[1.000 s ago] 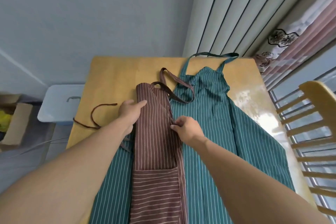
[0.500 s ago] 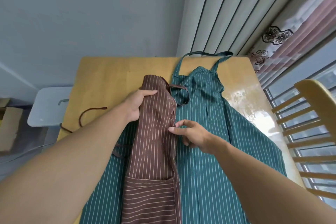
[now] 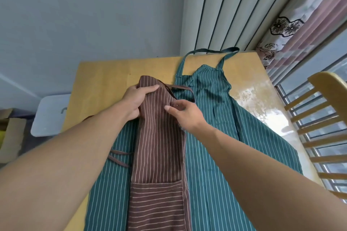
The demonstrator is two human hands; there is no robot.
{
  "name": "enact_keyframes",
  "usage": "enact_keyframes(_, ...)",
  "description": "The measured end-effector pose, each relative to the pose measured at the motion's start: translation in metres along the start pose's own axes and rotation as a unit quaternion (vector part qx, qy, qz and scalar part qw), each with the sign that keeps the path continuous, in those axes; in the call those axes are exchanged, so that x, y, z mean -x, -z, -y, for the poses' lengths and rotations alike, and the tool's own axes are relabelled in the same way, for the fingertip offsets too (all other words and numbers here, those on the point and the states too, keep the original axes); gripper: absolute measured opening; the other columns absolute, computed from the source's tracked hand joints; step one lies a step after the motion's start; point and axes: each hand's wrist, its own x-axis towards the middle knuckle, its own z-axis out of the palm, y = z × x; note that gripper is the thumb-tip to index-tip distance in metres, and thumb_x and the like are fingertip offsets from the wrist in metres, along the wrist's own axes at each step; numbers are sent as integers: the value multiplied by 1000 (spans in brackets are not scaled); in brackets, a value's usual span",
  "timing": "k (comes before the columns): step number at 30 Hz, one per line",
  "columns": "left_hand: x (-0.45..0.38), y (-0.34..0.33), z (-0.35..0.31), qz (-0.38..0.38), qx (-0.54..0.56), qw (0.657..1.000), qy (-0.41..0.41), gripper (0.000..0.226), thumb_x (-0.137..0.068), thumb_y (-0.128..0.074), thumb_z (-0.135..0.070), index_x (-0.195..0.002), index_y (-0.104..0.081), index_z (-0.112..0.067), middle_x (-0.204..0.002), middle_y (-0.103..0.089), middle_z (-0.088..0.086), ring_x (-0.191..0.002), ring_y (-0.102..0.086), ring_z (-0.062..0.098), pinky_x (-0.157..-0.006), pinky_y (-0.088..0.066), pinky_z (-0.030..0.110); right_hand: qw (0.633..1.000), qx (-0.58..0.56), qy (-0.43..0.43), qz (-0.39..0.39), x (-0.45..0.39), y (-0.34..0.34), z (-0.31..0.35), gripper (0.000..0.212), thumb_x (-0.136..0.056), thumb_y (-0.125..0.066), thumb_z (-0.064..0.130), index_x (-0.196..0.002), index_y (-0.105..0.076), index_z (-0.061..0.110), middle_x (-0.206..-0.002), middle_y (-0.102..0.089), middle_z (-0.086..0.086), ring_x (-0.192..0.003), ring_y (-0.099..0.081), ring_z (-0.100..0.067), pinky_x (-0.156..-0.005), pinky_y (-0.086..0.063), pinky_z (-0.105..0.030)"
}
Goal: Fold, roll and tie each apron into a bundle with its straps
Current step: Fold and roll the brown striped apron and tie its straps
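Brown pinstriped cloth apron (image 3: 159, 148), folded to a narrow strip, lies atop the teal striped apron (image 3: 216, 137) on the wooden tabletop (image 3: 105, 73) — long axis running straight away from the person. Left hand (image 3: 137, 99) clamps its far end; right hand (image 3: 185, 110), fingers loose, touches the right edge just beside it. Rolling likely starts there — left nearer.

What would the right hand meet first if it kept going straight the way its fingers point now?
The right hand points left across the folded brown apron, so it would likely slide over that cloth and meet the left hand gripping the apron's top. Depth is unclear.
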Motion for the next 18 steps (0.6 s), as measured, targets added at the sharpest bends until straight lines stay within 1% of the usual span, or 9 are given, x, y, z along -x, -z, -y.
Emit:
enact_keyframes(2,2,3,-7,4,6,1000,-26,41,-81,-83,-16,-119,-68,-10,-102,-78,12,-91,-76,30,-71,-62,41,997,-66,-20,23,-14,-2,19,61,-91,-71,49,-143,-56,21,-137,-61,4,-123,-58,-16,-108,-47,-39)
enact_keyframes(5,3,8,-16,14,-7,999,-52,29,-84,-79,-12,-111,-70,-11,-103,-78,12,-99,-74,31,-82,-60,43,989,-109,-49,87,-28,0,38,64,-88,-73,51,-142,-57,21,-143,-58,1,-130,-53,-20,-116,-38,-45)
enact_keyframes(8,5,12,-20,31,-26,998,-58,32,-84,-80,-13,-114,-70,-10,-108,-77,12,-104,-73,31,-92,-58,46,974,-186,-65,117,-32,5,46,49,-88,-76,40,-129,-67,13,-126,-71,-3,-117,-65,-22,-108,-47,-43)
enact_keyframes(12,7,13,-20,44,-46,997,-54,42,-81,-82,-16,-121,-69,-11,-111,-77,8,-106,-72,26,-94,-57,42,939,-310,-73,127,-35,11,50,24,-95,-68,14,-119,-68,7,-112,-76,-10,-108,-70,-25,-93,-54,-40)
enact_keyframes(14,5,13,-17,-5,-75,995,-70,42,-81,-84,-14,-120,-68,-15,-106,-76,6,-98,-73,21,-82,-58,34,946,-311,-55,77,-35,7,53,12,-95,-62,-3,-99,-65,9,-102,-75,-12,-98,-72,-28,-81,-58,-39)
enact_keyframes(15,2,13,-12,-36,-84,992,-81,39,-81,-83,-11,-117,-67,-16,-104,-75,6,-91,-73,18,-74,-57,30,956,-288,-41,27,-35,5,52,20,-94,-61,-8,-94,-60,11,-102,-74,-11,-97,-72,-29,-78,-59,-38)
enact_keyframes(16,-1,13,-8,-72,-89,989,-91,33,-82,-82,-7,-110,-68,-17,-103,-74,7,-86,-72,16,-70,-56,27,967,-253,-20,-12,-37,3,51,26,-93,-61,-11,-99,-59,14,-107,-73,-9,-98,-72,-28,-79,-61,-39)
enact_keyframes(17,-4,14,-4,-107,-94,985,-98,26,-83,-81,-5,-101,-69,-18,-105,-74,8,-85,-70,16,-70,-57,28,975,-218,0,-41,-38,1,50,35,-93,-61,-11,-112,-60,17,-114,-71,-5,-100,-72,-26,-82,-62,-39)
enact_keyframes(18,-7,14,-1,-139,-103,979,-104,22,-84,-80,-4,-93,-69,-20,-107,-73,9,-90,-69,19,-77,-58,30,982,-180,21,-54,-38,0,48,49,-93,-61,-11,-130,-56,21,-123,-68,-1,-104,-71,-22,-86,-62,-41)
